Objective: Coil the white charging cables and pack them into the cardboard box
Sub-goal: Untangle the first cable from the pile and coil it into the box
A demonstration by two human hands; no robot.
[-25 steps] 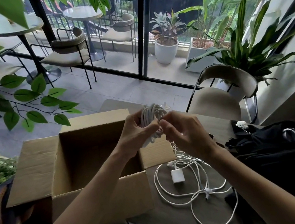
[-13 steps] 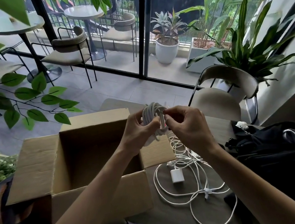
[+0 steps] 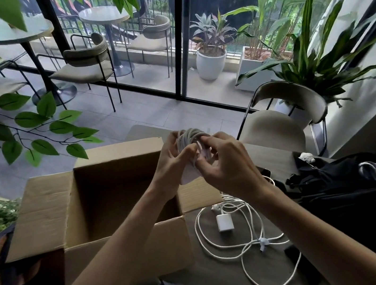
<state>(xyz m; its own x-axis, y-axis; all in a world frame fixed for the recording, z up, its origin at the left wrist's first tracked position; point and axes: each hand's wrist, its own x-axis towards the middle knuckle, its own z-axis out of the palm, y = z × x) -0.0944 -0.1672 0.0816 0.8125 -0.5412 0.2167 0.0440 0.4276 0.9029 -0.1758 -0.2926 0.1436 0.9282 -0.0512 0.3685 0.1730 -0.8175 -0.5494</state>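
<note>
Over grey table (image 3: 212,280) by glass doors (image 3: 143,57), left hand (image 3: 173,167) and right hand (image 3: 229,170) gripping coiled cable (image 3: 191,136)

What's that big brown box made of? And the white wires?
The box looks like brown cardboard: dull, with creased fold-out flaps and raw edges. The wires seem coated in smooth white plastic or rubber, since they bend into loops. Their insides don't show.

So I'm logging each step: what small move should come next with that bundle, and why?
Probably cinch the last wrap: the right hand pinches at the middle of the coiled cable while the left hand grips it above the open cardboard box, so the bundle seems not yet secured.
</note>
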